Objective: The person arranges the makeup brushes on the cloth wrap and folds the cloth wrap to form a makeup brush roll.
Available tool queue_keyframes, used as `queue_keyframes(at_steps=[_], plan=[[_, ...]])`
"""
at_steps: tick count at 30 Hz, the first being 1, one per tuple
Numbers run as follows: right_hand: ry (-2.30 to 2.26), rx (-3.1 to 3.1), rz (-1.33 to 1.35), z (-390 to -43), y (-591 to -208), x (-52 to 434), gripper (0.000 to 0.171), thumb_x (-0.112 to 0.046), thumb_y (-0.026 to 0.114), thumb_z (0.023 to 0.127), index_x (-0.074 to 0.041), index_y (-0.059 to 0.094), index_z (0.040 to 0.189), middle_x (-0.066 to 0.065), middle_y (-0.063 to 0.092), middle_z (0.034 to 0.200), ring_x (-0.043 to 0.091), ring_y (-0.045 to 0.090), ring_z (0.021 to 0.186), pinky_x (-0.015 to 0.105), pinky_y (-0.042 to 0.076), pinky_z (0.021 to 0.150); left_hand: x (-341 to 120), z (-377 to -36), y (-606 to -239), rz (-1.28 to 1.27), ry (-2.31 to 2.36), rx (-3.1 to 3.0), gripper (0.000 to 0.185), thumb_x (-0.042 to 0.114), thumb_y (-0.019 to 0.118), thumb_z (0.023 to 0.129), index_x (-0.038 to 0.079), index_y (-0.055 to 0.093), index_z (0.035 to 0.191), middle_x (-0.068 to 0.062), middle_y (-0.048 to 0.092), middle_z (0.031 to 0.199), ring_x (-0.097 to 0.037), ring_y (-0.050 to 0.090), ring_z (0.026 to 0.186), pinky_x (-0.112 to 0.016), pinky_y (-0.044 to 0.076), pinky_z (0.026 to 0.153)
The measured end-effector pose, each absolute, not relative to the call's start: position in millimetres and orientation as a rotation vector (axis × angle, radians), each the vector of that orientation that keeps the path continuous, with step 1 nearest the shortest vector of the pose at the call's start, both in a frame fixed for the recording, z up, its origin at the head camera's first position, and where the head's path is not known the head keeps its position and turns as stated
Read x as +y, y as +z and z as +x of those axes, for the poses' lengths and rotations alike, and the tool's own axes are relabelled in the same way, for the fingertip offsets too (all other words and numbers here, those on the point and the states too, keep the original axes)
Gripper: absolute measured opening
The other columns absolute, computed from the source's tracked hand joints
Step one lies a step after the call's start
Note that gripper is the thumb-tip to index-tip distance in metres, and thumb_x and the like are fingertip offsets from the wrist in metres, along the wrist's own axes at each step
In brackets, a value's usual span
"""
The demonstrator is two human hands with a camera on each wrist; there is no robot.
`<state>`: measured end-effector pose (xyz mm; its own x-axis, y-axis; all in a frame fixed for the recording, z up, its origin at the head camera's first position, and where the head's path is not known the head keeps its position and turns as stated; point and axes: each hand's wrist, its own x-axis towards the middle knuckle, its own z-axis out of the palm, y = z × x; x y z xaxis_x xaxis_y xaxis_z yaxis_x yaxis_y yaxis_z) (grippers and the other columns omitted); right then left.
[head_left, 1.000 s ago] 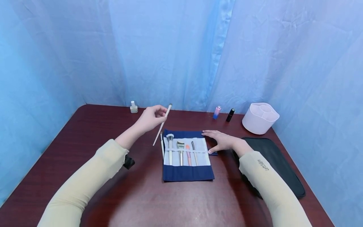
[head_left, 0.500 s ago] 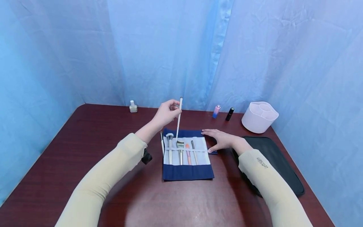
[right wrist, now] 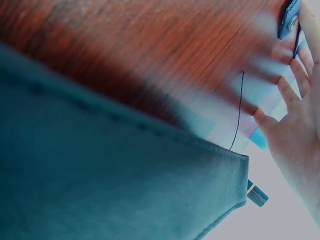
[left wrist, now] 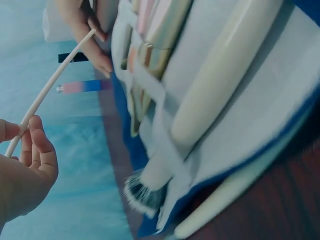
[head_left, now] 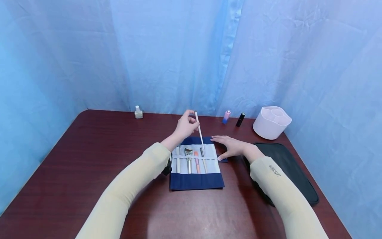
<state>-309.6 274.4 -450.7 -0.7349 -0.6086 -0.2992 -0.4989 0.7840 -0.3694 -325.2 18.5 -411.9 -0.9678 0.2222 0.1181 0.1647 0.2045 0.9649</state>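
Left hand (head_left: 185,125) fingers pinching white stick (head_left: 199,131) | right hand (head_left: 231,147) fingers flat, pressing brush roll (head_left: 196,164)

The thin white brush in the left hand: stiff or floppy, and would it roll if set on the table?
Probably stiff and light: the thin white brush stays straight though the left hand pinches it only near its top end. Its handle looks slim and round, so it may well roll on the smooth wooden table. The narrow shaft could slip from a loose pinch.
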Motion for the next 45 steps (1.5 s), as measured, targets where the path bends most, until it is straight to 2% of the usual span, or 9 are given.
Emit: queue_keyframes(at_steps=[2, 5, 10, 14, 22, 27, 35, 45], plan=[[-0.381, 2.565, -0.838, -310, -452, 274, 0.094, -0.056, 0.072, 0.075, -0.019, 0.028, 0.149, 0.004, 0.022, 0.156, 0.028, 0.018, 0.142, 0.054, 0.021, 0.111, 21, -327, -418, 0.382, 1.916, 2.392, 0.040, 0.007, 0.059, 0.091, 0.010, 0.043, 0.128, -0.014, 0.064, 0.091, -0.040, 0.065, 0.086, -0.047, 0.054, 0.072], [-0.389, 2.560, -0.842, -311, -454, 275, 0.095, -0.058, 0.071, 0.074, -0.019, 0.028, 0.149, 0.004, 0.021, 0.156, 0.028, 0.018, 0.142, 0.055, 0.022, 0.111, 25, -329, -424, 0.379, 1.903, 2.378, 0.040, 0.006, 0.059, 0.091, 0.009, 0.043, 0.128, -0.015, 0.063, 0.090, -0.040, 0.065, 0.085, -0.050, 0.053, 0.075], [-0.377, 2.566, -0.825, -311, -457, 276, 0.095, -0.059, 0.070, 0.074, -0.021, 0.028, 0.149, 0.002, 0.021, 0.156, 0.026, 0.019, 0.142, 0.054, 0.022, 0.111, 30, -332, -435, 0.420, 1.834, 2.365, 0.040, 0.005, 0.060, 0.091, 0.008, 0.043, 0.127, -0.015, 0.064, 0.089, -0.033, 0.067, 0.076, -0.042, 0.056, 0.069], [-0.381, 2.564, -0.834, -309, -456, 275, 0.094, -0.058, 0.071, 0.074, -0.020, 0.028, 0.149, 0.003, 0.022, 0.156, 0.027, 0.019, 0.142, 0.054, 0.022, 0.112, 34, -334, -442, 0.457, 1.803, 2.355, 0.041, 0.003, 0.061, 0.090, 0.004, 0.043, 0.127, -0.017, 0.066, 0.088, -0.034, 0.068, 0.074, -0.039, 0.056, 0.066], [-0.388, 2.561, -0.840, -307, -453, 272, 0.093, -0.056, 0.071, 0.075, -0.019, 0.028, 0.149, 0.005, 0.022, 0.156, 0.028, 0.019, 0.142, 0.054, 0.021, 0.112, 34, -332, -449, 0.495, 1.699, 2.318, 0.044, 0.006, 0.060, 0.091, 0.007, 0.041, 0.131, -0.015, 0.066, 0.089, -0.029, 0.068, 0.075, -0.032, 0.056, 0.064], [-0.373, 2.560, -0.846, -309, -454, 271, 0.094, -0.057, 0.070, 0.076, -0.019, 0.027, 0.149, 0.004, 0.021, 0.156, 0.027, 0.019, 0.142, 0.053, 0.021, 0.112, 33, -331, -452, 0.511, 1.601, 2.300, 0.047, 0.006, 0.060, 0.091, 0.006, 0.040, 0.134, -0.015, 0.066, 0.090, -0.029, 0.068, 0.077, -0.033, 0.056, 0.065], [-0.368, 2.558, -0.849, -310, -456, 272, 0.094, -0.058, 0.069, 0.076, -0.020, 0.026, 0.150, 0.003, 0.020, 0.157, 0.027, 0.018, 0.142, 0.054, 0.022, 0.112, 32, -329, -459, 0.514, 1.441, 2.260, 0.040, 0.009, 0.063, 0.090, 0.005, 0.043, 0.124, -0.012, 0.066, 0.092, -0.021, 0.066, 0.075, -0.030, 0.054, 0.065], [-0.366, 2.558, -0.841, -310, -456, 272, 0.094, -0.058, 0.070, 0.075, -0.021, 0.025, 0.150, 0.001, 0.020, 0.157, 0.025, 0.018, 0.143, 0.052, 0.021, 0.112, 27, -329, -456, 0.619, 1.234, 2.254, 0.038, 0.016, 0.070, 0.085, 0.005, 0.051, 0.116, -0.009, 0.063, 0.096, -0.018, 0.062, 0.074, -0.028, 0.052, 0.067]])
